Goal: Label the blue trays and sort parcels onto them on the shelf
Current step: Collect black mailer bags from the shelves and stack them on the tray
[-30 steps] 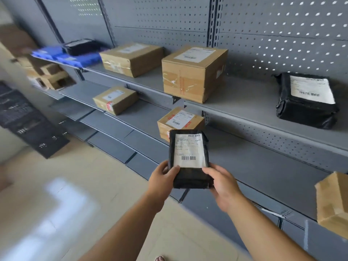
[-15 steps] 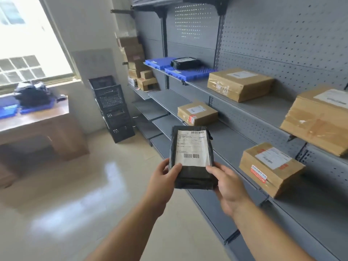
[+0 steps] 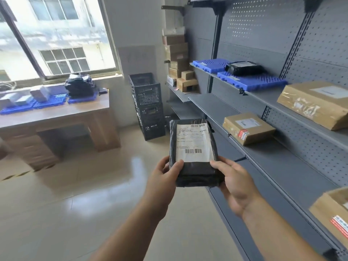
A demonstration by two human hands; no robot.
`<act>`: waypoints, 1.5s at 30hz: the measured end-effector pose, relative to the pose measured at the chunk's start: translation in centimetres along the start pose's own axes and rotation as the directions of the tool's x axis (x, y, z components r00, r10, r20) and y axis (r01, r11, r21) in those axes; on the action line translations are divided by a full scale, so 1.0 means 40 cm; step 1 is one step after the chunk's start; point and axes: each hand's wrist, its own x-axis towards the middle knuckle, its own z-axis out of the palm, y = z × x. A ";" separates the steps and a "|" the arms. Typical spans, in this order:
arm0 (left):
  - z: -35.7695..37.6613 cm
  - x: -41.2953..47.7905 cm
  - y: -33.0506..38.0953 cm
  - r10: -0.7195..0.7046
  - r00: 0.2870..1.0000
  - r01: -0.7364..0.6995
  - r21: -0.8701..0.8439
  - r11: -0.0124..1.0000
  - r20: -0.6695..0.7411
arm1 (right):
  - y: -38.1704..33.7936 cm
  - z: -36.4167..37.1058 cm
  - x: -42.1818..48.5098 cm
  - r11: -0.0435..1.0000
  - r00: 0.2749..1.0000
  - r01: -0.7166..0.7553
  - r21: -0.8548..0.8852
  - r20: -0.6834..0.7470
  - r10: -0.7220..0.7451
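1. Grey perforated-steel shelf: the cardboard boxes on it sit loose, so I'd say the sorting has barely begun.
2. Two ridged plastic blue trays on the shelf's upper level, with one black bag across them.
3. Soft black poly parcel with a white label, held just in front of the shelf.
4. Left hand and right hand both grip its bottom corners.

This was a parcel storeroom. Grey metal shelving with perforated back panels ran along the right, carrying taped cardboard boxes with shipping labels, and blue trays. Stacked black crates stood by the far wall. On the left, a wooden worktop under a window bore more trays and bagged parcels. In the near middle was a black bagged parcel with a barcode label.
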 end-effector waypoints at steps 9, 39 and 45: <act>-0.001 0.326 0.101 0.069 0.991 -0.073 -0.032 0.997 -0.111 | -0.093 0.096 0.364 1.000 0.986 0.004 0.013 0.167 -0.007; -0.257 1.410 0.439 0.215 0.966 -0.227 -0.080 0.971 -0.142 | -0.280 0.631 1.393 0.992 0.965 0.122 0.015 0.233 -0.122; -0.219 1.587 0.481 0.186 0.983 -0.186 -0.103 0.977 -0.005 | -0.318 0.619 1.512 0.976 0.970 0.218 -0.029 0.113 -0.213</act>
